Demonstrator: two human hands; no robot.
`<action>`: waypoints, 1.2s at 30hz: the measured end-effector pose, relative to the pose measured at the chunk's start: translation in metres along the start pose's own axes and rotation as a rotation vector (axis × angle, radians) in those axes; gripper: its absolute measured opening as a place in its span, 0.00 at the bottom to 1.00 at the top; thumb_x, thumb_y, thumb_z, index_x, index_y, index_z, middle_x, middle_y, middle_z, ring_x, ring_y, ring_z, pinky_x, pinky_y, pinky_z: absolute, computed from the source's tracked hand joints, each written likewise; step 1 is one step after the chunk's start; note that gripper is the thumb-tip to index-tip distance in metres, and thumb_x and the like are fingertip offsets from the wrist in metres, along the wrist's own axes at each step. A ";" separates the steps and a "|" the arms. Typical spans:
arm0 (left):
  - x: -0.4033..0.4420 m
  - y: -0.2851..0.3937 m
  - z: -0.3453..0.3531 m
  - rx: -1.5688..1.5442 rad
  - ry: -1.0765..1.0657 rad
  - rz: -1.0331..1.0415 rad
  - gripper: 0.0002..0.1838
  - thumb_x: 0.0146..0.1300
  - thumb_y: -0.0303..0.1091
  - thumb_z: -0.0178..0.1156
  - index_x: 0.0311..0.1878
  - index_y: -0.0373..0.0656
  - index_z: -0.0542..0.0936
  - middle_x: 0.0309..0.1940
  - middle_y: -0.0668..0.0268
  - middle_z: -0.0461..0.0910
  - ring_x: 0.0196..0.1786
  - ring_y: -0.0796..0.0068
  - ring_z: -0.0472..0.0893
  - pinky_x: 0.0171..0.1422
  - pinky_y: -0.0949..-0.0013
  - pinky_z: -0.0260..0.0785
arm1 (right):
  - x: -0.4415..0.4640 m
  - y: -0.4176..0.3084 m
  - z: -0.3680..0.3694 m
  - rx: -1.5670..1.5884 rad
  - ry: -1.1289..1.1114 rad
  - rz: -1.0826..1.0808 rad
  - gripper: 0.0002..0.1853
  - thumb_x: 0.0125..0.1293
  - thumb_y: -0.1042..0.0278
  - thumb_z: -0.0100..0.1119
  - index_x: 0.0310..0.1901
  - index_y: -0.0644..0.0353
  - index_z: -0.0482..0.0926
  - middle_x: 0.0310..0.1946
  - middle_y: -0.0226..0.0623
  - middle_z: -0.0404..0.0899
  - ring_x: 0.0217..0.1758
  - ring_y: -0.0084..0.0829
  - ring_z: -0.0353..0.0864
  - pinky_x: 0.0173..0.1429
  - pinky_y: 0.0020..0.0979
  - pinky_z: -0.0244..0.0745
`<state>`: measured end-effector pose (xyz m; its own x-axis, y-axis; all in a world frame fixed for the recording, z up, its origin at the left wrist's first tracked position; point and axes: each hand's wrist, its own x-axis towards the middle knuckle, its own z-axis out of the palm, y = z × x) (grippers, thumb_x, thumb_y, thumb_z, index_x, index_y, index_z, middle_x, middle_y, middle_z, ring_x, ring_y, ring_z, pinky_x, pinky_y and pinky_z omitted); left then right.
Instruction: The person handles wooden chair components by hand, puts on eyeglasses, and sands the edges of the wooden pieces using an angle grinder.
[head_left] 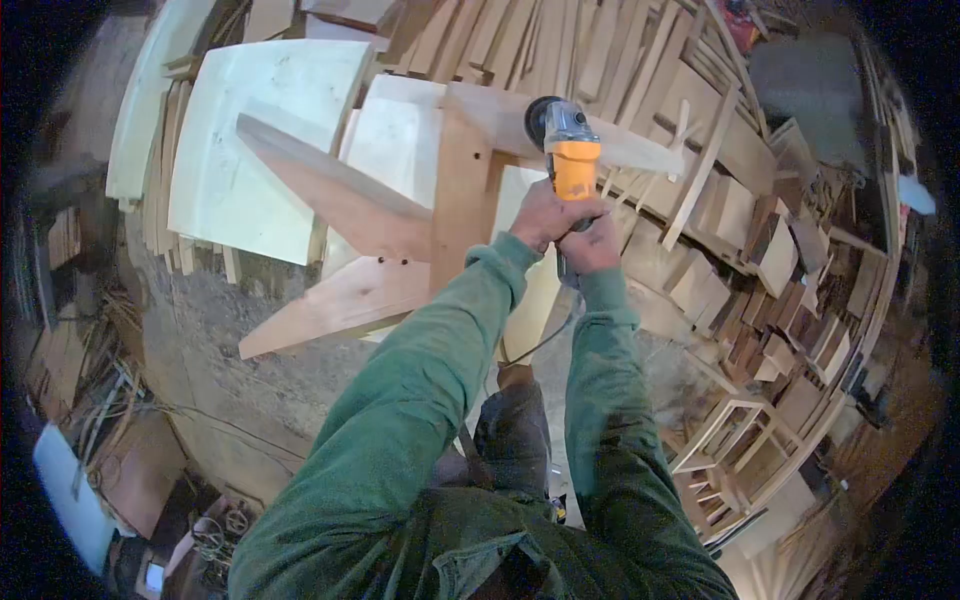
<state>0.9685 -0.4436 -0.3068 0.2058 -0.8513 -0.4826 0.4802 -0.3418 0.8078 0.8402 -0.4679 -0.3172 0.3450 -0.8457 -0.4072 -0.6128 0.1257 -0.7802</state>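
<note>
Over the frame (460, 190), the grinder (574, 165) was held with its disc (539, 121) by a board (640, 150), contact unclear. Left hand (543, 216) and right hand (597, 247) had fingers closed round it. Tilting could make it gouge; the cord (545, 342) could snag the leg (512, 425).

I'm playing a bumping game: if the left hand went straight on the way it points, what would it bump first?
Probably the orange grinder, which the left hand already grips. Beyond it may come the tapered wooden piece, but I can't tell how high the hand is.
</note>
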 end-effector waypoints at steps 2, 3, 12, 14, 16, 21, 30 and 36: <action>0.006 -0.003 0.019 0.020 -0.035 -0.008 0.20 0.47 0.42 0.77 0.38 0.38 0.83 0.34 0.66 0.85 0.35 0.76 0.83 0.41 0.67 0.77 | -0.004 -0.013 -0.020 0.050 0.026 -0.005 0.23 0.50 0.69 0.72 0.48 0.68 0.80 0.38 0.43 0.87 0.44 0.35 0.86 0.48 0.36 0.80; 0.010 -0.005 0.028 0.027 -0.052 -0.008 0.20 0.47 0.42 0.77 0.38 0.38 0.84 0.34 0.66 0.85 0.35 0.76 0.83 0.41 0.67 0.77 | -0.010 -0.035 -0.033 -0.002 0.037 0.091 0.22 0.49 0.70 0.72 0.48 0.68 0.80 0.39 0.43 0.87 0.44 0.35 0.86 0.48 0.36 0.79; 0.042 -0.033 0.116 0.215 -0.215 -0.057 0.24 0.50 0.50 0.74 0.41 0.38 0.84 0.36 0.64 0.85 0.38 0.74 0.83 0.44 0.66 0.76 | 0.001 0.046 -0.105 0.113 0.157 0.047 0.25 0.49 0.66 0.72 0.49 0.67 0.78 0.41 0.42 0.85 0.43 0.34 0.84 0.46 0.37 0.79; 0.052 -0.041 0.136 0.322 -0.263 -0.084 0.26 0.49 0.52 0.75 0.42 0.39 0.85 0.36 0.64 0.85 0.38 0.74 0.83 0.43 0.65 0.76 | -0.005 0.047 -0.120 0.136 0.227 0.049 0.23 0.49 0.70 0.70 0.48 0.67 0.78 0.40 0.41 0.85 0.41 0.33 0.84 0.45 0.36 0.79; 0.062 -0.046 0.156 0.485 -0.314 -0.130 0.27 0.48 0.54 0.75 0.42 0.39 0.85 0.36 0.65 0.85 0.38 0.74 0.83 0.42 0.65 0.75 | -0.005 0.060 -0.135 0.196 0.227 0.120 0.21 0.51 0.74 0.68 0.49 0.65 0.78 0.42 0.40 0.84 0.43 0.33 0.84 0.48 0.35 0.78; 0.077 -0.065 0.191 0.363 -0.336 -0.227 0.27 0.47 0.54 0.76 0.41 0.41 0.85 0.35 0.67 0.85 0.37 0.73 0.83 0.41 0.66 0.74 | 0.010 0.107 -0.169 0.234 0.185 0.182 0.17 0.50 0.76 0.69 0.44 0.65 0.81 0.37 0.39 0.85 0.36 0.33 0.84 0.42 0.36 0.79; 0.036 -0.031 0.099 -0.044 -0.180 -0.034 0.22 0.46 0.39 0.79 0.42 0.38 0.83 0.37 0.66 0.85 0.37 0.74 0.83 0.41 0.67 0.76 | 0.005 0.036 -0.088 0.058 0.130 0.015 0.21 0.47 0.68 0.72 0.44 0.67 0.80 0.32 0.37 0.84 0.32 0.31 0.84 0.38 0.34 0.80; 0.026 -0.012 0.028 -0.069 -0.078 -0.056 0.21 0.48 0.36 0.78 0.43 0.38 0.82 0.40 0.66 0.84 0.38 0.75 0.83 0.43 0.68 0.77 | 0.005 -0.022 -0.032 0.062 0.040 0.014 0.23 0.46 0.66 0.73 0.44 0.67 0.79 0.35 0.38 0.85 0.36 0.30 0.84 0.40 0.33 0.80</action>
<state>0.9447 -0.4728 -0.3193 0.1114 -0.8607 -0.4968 0.5472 -0.3641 0.7536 0.8325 -0.4914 -0.2867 0.3073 -0.8636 -0.3997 -0.5719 0.1681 -0.8029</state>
